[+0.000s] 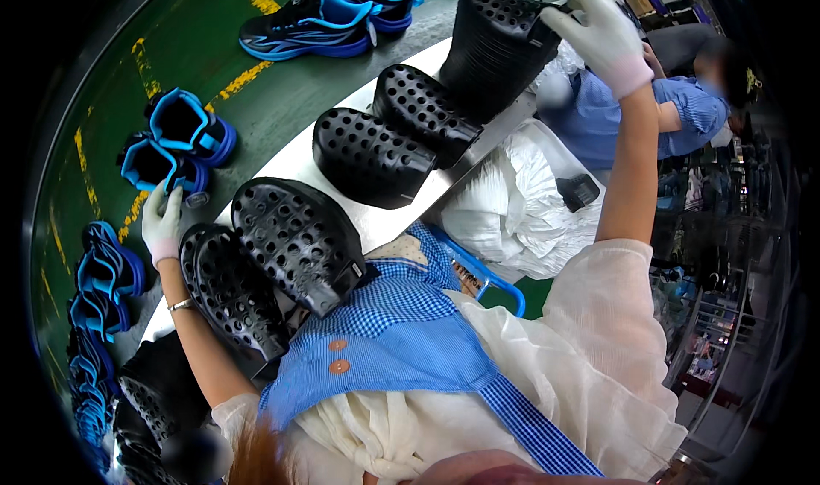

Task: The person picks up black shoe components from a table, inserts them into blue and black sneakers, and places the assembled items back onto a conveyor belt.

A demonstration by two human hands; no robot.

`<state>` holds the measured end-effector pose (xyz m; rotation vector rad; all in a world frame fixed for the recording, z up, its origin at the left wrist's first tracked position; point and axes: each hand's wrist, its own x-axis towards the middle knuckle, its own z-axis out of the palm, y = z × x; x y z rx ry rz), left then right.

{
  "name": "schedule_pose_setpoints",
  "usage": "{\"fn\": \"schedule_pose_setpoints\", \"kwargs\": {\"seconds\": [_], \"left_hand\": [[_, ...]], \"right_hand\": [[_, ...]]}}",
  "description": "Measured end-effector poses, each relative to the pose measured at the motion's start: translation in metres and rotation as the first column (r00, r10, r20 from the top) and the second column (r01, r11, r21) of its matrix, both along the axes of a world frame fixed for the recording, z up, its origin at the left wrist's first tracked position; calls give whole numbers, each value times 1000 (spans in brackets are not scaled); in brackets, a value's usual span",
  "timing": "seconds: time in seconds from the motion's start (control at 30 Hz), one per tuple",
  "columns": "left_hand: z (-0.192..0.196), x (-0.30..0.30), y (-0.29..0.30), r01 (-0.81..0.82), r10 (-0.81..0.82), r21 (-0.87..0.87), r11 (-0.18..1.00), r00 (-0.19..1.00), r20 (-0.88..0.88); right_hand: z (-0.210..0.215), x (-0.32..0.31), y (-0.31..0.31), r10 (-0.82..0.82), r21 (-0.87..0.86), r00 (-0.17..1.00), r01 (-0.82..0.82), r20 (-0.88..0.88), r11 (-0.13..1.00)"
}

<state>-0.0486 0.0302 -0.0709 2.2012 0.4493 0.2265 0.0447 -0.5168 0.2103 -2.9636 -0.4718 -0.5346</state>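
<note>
My left hand (161, 226), in a white glove, reaches to a black sneaker with bright blue lining (147, 165). Its fingertips are at the collar of this shoe, whose mate (190, 125) stands against it. At the upper right my right hand (603, 41), gloved too, has thumb and forefinger spread at the end of a tall nested stack of black perforated shoe forms (495, 54). Two more perforated forms (373, 154) lie beside that stack on the white ledge (354, 224). Nearer me sits another pair of forms (295, 242), close to my left forearm.
Beyond the ledge runs a green surface with yellow marks (111, 135), carrying more sneakers (312, 28) and a row of them (98, 289) at left. White crumpled paper (512, 199) fills a bin on the right. Another person in blue (589, 122) sits behind it.
</note>
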Motion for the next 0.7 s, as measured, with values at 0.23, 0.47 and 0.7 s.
{"fn": "schedule_pose_setpoints", "kwargs": {"seconds": [0.23, 0.47, 0.7], "left_hand": [[2, -1, 5, 7, -8, 12, 1000, 1000, 20], [-16, -2, 32, 57, -56, 25, 998, 998, -29], [-26, 6, 45, 74, -74, -54, 996, 997, -1]], "right_hand": [[-5, 32, -34, 109, 122, 934, -71, -339, 990], [-4, 49, -46, 125, -36, 913, -150, -388, 988], [-10, 52, -58, 100, -147, 945, -151, -311, 977]]}}
